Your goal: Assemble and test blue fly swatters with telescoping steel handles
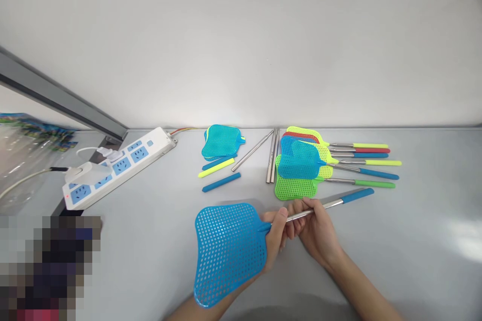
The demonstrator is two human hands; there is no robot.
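The blue fly swatter (241, 241) was held over the desk (422, 251), farther from its back edge (433, 128) than the laid-out swatters (297, 189). The left hand (274, 243) gripped the neck (264, 227), where head met shaft; the right hand (317, 230) closed around the metal shaft (333, 204). Sound handling required both grips aligned with the shaft, pressure on neck and metal, none on the perforated head (229, 256).

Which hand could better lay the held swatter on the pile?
Probably the right hand: it is on the metal shaft, nearer the blue grip and swatter pile than the left hand.
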